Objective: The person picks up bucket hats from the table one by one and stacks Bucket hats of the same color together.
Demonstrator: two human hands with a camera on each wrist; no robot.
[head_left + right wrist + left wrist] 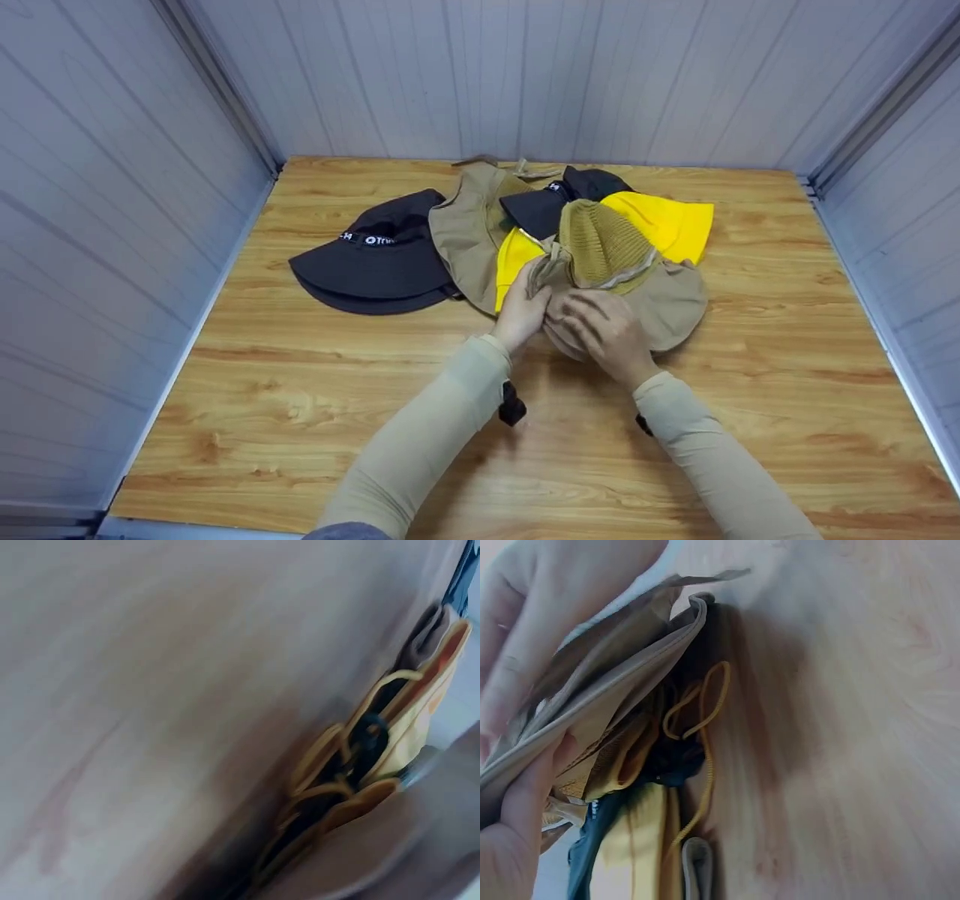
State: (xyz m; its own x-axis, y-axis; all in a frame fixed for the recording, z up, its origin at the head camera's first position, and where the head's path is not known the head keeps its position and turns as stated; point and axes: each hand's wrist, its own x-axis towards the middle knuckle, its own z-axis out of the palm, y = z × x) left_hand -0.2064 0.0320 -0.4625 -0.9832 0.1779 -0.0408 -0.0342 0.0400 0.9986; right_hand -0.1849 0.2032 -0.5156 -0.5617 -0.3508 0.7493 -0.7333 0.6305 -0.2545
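A khaki hat point(667, 304) lies crown-side down, its mustard mesh lining point(604, 240) and pale inner band facing up. My left hand point(525, 304) pinches the hat's brim at its near left. In the left wrist view, the thumb is on one side of the folded khaki brim point(592, 701) and the fingers are on the other. My right hand point(611, 334) rests on the near brim, fingers bent over the cloth, with its thumb hidden. The right wrist view is blurred and does not settle its grip.
Behind the hat lie yellow hats point(667, 221) and a small black hat point(536, 210). Left of them are another khaki hat point(469, 236) and a black bucket hat point(371, 259) with a lettered band. A yellow cord point(709, 757) trails onto the wooden tabletop point(300, 405). Pale panels point(480, 82) enclose the table.
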